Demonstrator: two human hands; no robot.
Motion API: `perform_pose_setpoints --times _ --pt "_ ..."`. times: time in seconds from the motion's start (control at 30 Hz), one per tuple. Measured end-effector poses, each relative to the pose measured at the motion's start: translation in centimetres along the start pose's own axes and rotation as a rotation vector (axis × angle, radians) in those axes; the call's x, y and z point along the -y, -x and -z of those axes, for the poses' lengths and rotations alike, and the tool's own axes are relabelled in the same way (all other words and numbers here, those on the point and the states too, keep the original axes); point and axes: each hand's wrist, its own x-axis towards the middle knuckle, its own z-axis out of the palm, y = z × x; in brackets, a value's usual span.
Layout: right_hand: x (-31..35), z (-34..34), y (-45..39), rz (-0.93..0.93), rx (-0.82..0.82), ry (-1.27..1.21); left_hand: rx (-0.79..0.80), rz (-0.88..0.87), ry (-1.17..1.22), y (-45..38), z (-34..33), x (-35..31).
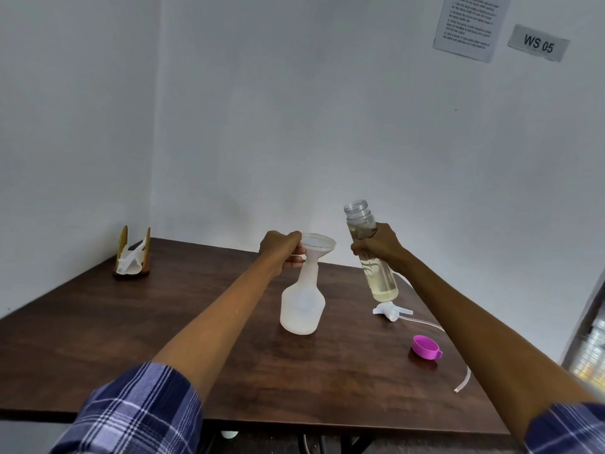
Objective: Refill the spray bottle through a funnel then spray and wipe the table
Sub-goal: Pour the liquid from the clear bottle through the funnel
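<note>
A white translucent spray bottle (302, 303) stands on the dark wooden table (131, 322) with a white funnel (319, 245) seated in its neck. My left hand (283, 249) grips the funnel's rim and handle. My right hand (376, 245) holds a clear open bottle (373, 253) of yellowish liquid, lifted upright just to the right of the funnel. The white spray head (391, 311) lies on the table with its thin tube (458, 362) trailing to the right.
A purple cap (425, 347) lies open side up near the table's right edge. A wooden napkin holder (132, 255) with white napkins stands at the far left corner. White walls close the back and left; papers hang on the wall at upper right.
</note>
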Motion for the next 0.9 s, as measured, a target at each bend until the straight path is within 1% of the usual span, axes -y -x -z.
perform_pose_setpoints --times 0.13,0.27,0.6,0.9 --pt "0.4 -0.5 0.1 0.110 0.045 0.311 0.002 0.001 0.000 -0.1 0.1 -0.1" --pt "0.1 -0.8 -0.6 0.144 0.044 0.480 0.002 -0.004 0.011 -0.2 0.0 -0.2" --pt "-0.6 -0.6 -1.5 0.116 0.034 0.646 -0.014 0.006 0.038 -0.5 0.0 0.0" --pt "-0.8 -0.6 -1.6 0.133 0.036 0.705 -0.019 0.011 0.042 -0.7 0.1 0.2"
